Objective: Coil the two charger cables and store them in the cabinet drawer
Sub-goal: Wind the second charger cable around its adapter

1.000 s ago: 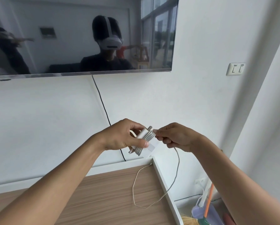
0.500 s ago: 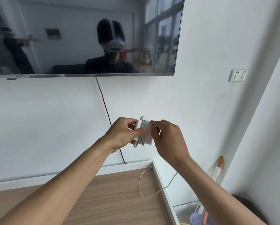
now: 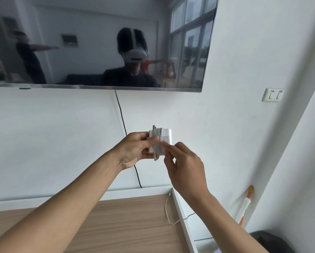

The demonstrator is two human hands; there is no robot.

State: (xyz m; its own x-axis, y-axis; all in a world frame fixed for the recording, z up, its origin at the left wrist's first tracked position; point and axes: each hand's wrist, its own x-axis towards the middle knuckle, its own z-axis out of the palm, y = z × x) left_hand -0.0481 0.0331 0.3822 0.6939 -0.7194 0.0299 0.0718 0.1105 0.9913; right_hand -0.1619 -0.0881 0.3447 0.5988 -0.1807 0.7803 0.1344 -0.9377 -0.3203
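Head camera, looking forward and down: a person holds a white power adapter [image 3: 167, 136] in the air before a white wall, above the back right corner of the wood-grain worktop [image 3: 116, 225]. The left hand [image 3: 134, 148] grips the adapter from its left side, thumb laid across the front of the windings and fingers curled behind. The right hand [image 3: 184, 165] reaches up from below and to the right, its thumb and forefinger pinching the charger cable [image 3: 158, 141] where it meets the wound turns, the other fingers curled in.

The white cable runs in tight, side-by-side turns around the adapter's middle, leaving its right part bare. A thin loose tail lies on the worktop by the right edge, its connector near the back corner, and crosses over that edge.

One second ago the right hand was out to the right of the adapter, drawing the cable taut, and the adapter was tilted. Now the hand is closed in just below it and the adapter stands upright. The loop of slack on the worktop is much shorter.

Above hangs a dark television [image 3: 98, 42], its black lead [image 3: 122, 115] dropping behind the hands. A wall switch [image 3: 272, 94] is at right.
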